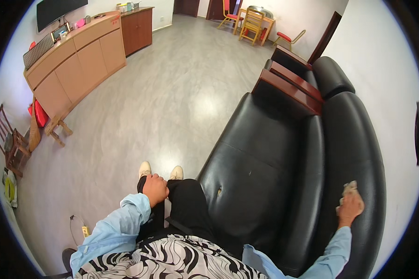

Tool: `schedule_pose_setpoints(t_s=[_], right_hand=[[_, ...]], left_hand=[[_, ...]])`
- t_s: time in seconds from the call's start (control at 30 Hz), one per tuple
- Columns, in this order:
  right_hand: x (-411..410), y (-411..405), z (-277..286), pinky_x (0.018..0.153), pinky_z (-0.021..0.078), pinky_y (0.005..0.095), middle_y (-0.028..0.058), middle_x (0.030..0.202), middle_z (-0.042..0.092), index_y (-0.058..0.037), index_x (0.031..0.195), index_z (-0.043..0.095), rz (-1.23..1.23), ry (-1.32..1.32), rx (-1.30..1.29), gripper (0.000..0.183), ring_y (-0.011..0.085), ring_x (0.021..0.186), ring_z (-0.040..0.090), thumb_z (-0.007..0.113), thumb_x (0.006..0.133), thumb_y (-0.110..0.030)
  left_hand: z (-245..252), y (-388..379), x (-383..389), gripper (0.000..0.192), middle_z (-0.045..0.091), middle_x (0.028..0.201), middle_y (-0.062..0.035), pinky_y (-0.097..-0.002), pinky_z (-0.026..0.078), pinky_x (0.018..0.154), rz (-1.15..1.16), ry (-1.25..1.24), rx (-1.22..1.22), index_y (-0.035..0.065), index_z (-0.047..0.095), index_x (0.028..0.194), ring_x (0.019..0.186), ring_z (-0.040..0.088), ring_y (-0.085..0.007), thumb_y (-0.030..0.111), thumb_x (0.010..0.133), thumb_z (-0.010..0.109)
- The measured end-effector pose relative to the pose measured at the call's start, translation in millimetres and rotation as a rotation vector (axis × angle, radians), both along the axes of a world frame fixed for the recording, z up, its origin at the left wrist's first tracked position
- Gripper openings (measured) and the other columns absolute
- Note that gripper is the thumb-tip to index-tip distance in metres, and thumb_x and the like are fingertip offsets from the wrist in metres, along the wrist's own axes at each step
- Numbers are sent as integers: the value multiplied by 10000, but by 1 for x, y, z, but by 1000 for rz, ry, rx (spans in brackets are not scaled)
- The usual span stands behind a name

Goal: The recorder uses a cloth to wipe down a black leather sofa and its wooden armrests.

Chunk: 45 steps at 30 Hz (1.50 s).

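Note:
My right hand (350,208) holds a crumpled beige cloth (350,188) against the backrest of a black leather sofa (352,150), at the right. The cloth lies beneath and beyond my fingers. My left hand (155,188) rests on my left knee, fingers curled; whether anything is under them cannot be seen. The sofa seat (251,174) beside my right leg has a small tear (219,190) and a pale mark. A dark wooden armrest (289,89) closes the sofa's far end.
A long wooden sideboard (87,55) and a small wooden stool (58,129) stand at the left, near a wooden chair (14,150). A power strip (86,231) with a cable lies on the floor, lower left. A table (269,21) with chairs stands far back.

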State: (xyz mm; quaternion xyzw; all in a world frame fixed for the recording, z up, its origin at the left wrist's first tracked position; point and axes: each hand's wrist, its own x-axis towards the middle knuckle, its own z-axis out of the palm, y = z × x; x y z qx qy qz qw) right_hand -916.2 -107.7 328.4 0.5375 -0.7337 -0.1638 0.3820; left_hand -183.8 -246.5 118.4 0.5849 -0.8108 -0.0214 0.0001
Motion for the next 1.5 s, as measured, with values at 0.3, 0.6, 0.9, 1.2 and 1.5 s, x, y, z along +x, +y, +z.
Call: schedule_pose_setpoints(t_s=[0.3,0.6,0.9,1.2,1.5], right_hand=[[51,37,-141,1142,204,469,83,1346,505,-78,1341,515,49,-183,162,599,348,1392,298,617,798,-309],[201,146,-137,1075,291,516,58,1497,390,-158,1321,537,-202,-512,45,671,382,1287,390,772,693,-142],[197,159,-153,1059,299,510,33,1438,465,-154,1314,543,-132,-514,72,558,354,1290,404,682,773,-157],[142,-32,-178,1072,306,478,89,1348,534,-107,1294,566,160,-508,212,500,341,1314,397,639,802,-155],[127,-24,-260,1170,186,466,125,1347,527,-31,1221,623,78,-372,446,368,351,1392,309,477,920,-184]], left_hand=[[-1,0,18,159,681,850,-92,-424,428,837,-15,253,-74,63,704,740,886,610,-287,197,742,619],[10,-5,13,94,681,856,-78,-415,426,835,-87,300,-114,65,691,772,898,607,-282,141,748,642],[6,-10,-1,98,682,868,-72,-415,425,841,-122,231,-59,65,689,764,895,603,-280,146,752,634],[8,-10,6,110,665,839,-81,-424,427,828,-15,229,-55,69,686,745,908,597,-281,163,751,631],[21,1,16,105,677,838,-57,-401,424,844,14,229,-74,85,696,732,890,606,-250,173,732,639]])
